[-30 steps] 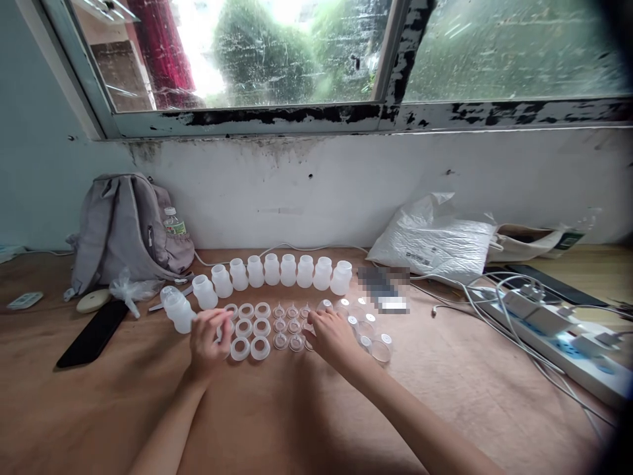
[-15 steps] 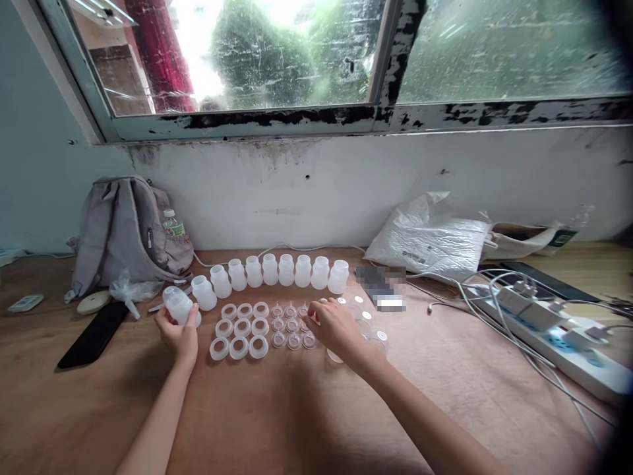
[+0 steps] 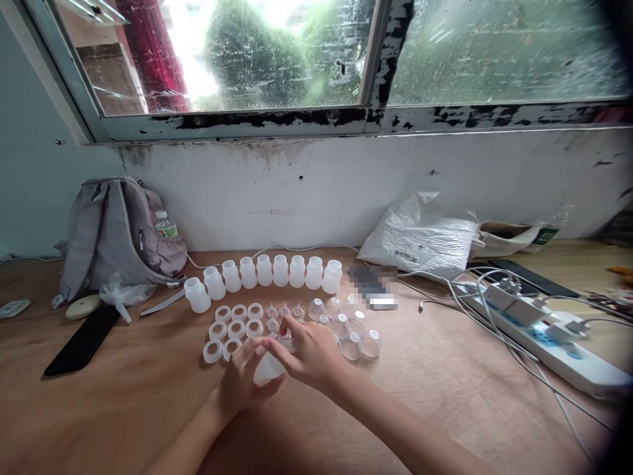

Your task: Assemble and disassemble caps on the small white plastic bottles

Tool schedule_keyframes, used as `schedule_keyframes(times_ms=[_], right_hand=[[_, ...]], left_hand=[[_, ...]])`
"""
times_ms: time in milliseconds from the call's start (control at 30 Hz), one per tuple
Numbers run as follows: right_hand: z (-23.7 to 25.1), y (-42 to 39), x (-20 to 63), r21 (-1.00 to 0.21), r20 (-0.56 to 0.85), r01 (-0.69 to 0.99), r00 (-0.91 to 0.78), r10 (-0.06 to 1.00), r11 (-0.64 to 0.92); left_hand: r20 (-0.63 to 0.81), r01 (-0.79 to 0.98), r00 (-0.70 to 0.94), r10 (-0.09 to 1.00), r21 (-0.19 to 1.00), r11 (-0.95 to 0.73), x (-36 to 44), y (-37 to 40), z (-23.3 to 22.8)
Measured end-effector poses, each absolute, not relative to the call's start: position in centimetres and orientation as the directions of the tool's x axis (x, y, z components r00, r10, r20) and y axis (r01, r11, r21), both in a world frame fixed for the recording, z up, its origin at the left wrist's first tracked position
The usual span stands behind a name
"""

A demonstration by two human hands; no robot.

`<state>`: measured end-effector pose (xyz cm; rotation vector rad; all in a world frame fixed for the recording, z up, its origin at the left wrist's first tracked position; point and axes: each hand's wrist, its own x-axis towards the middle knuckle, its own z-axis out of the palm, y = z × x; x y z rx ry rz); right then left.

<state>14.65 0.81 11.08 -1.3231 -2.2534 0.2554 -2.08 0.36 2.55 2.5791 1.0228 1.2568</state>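
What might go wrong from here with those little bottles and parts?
The left hand holds a frosted bottle right beside the white rings, so a careless move might knock some out of their rows. The right hand, at the bottle's top, is close to the clear domed caps and could nudge them.

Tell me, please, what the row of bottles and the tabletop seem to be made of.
Bottles: probably plastic, matte and frosted; they look milky and translucent. Tabletop: likely wood or wood-look board, smooth; its surface is brown, streaky.
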Motion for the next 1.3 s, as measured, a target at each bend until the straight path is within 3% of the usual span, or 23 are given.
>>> schedule_keyframes(times_ms=[100, 167, 233, 333, 433, 567, 733, 800, 900, 1200, 1300], right_hand=[[10.6, 1.3, 14.7, -0.371, 0.364, 0.787, -0.365, 0.857, 0.493], [10.6, 1.7, 15.0, -0.382, 0.393, 0.770, -0.366, 0.844, 0.512], [10.9, 2.2, 15.6, -0.413, 0.419, 0.730, -0.379, 0.825, 0.545], [12.3, 3.1, 17.2, -0.478, 0.474, 0.660, -0.363, 0.803, 0.580], [14.2, 4.4, 20.1, -0.540, 0.533, 0.680, -0.180, 0.827, 0.496], [15.5, 6.9, 25.0, -0.474, 0.398, 0.865, 0.043, 0.916, 0.165], [13.5, 9.8, 29.3, -0.294, -0.044, 0.940, 0.167, 0.985, -0.172], [12.4, 10.4, 29.9, -0.185, -0.182, 0.960, 0.177, 0.967, -0.211], [11.3, 10.9, 30.0, -0.087, -0.263, 0.973, 0.183, 0.947, -0.212], [10.5, 10.8, 29.2, -0.104, -0.385, 0.969, 0.169, 0.907, -0.225], [10.3, 10.9, 29.6, -0.130, -0.352, 0.969, 0.153, 0.923, -0.210]], left_hand=[[0.498, 0.396, 0.419, 0.759, 0.652, -0.647, -1.2, -0.2, 3.2], [0.321, 0.236, 0.436, 0.841, 0.861, -0.451, -0.5, -0.6, 3.6], [0.158, 0.023, 0.482, 0.862, 0.981, -0.192, 0.2, -0.9, 3.7], [-0.015, -0.216, 0.589, 0.808, 0.961, 0.174, 0.9, -1.1, 3.4], [-0.105, -0.222, 0.658, 0.745, 0.919, 0.326, 0.9, -1.2, 2.9], [-0.125, -0.190, 0.624, 0.772, 0.933, 0.305, 0.6, -0.8, 2.7], [-0.148, -0.199, 0.609, 0.779, 0.922, 0.331, 0.5, -0.5, 2.6], [-0.149, -0.205, 0.612, 0.776, 0.919, 0.338, 0.4, -0.5, 2.4], [-0.167, -0.196, 0.616, 0.770, 0.914, 0.356, 0.2, -0.5, 2.4], [-0.186, -0.170, 0.639, 0.746, 0.912, 0.373, 0.2, -0.3, 3.0], [-0.180, -0.166, 0.645, 0.743, 0.916, 0.366, 0.3, -0.3, 3.0]])
